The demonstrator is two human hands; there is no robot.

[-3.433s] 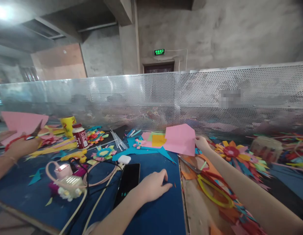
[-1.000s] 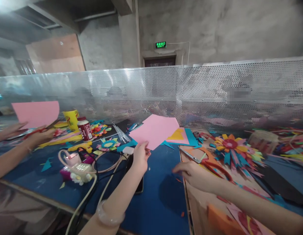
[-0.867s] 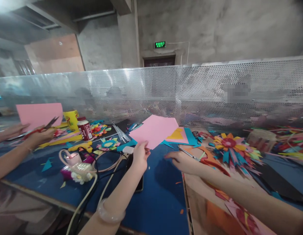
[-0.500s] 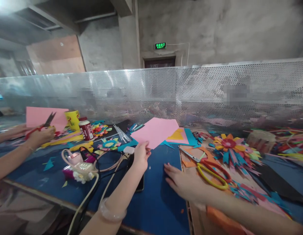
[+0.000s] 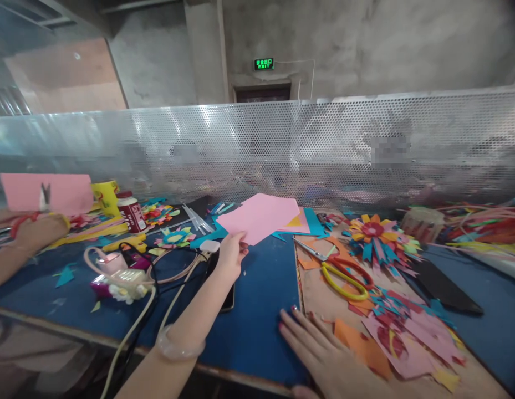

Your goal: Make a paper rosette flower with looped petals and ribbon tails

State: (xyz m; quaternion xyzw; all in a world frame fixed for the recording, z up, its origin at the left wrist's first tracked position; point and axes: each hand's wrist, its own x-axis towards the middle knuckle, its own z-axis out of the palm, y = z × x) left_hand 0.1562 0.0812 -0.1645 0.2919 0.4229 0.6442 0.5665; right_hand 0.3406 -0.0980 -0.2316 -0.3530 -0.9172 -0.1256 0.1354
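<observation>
My left hand point(image 5: 233, 256) pinches the near corner of a pink paper sheet point(image 5: 261, 217), which tilts up over a small stack of coloured paper. Below the stack, my right hand point(image 5: 319, 346) lies with fingers spread at the front of the table, holding nothing. Scissors point(image 5: 344, 277) with one yellow and one red handle rest on a brown board point(image 5: 313, 293) beyond my right hand. Orange paper point(image 5: 361, 343) and pink paper scraps point(image 5: 415, 338) lie just right of that hand. A dark phone point(image 5: 229, 299) is partly hidden under my left forearm.
At the left, a co-worker's hand point(image 5: 39, 233) holds scissors against another pink sheet point(image 5: 70, 194). A power strip point(image 5: 124, 285) with looped cables lies nearby, beside a brown jar point(image 5: 131, 213). Paper flowers point(image 5: 373, 233) stand at the right. A perforated metal screen point(image 5: 240, 144) runs behind the table.
My right hand has drawn back toward the table's front edge, its fingers spreading, uncovering more of the scissors and scraps. My left hand keeps its pinch on the pink sheet. The view has shifted slightly.
</observation>
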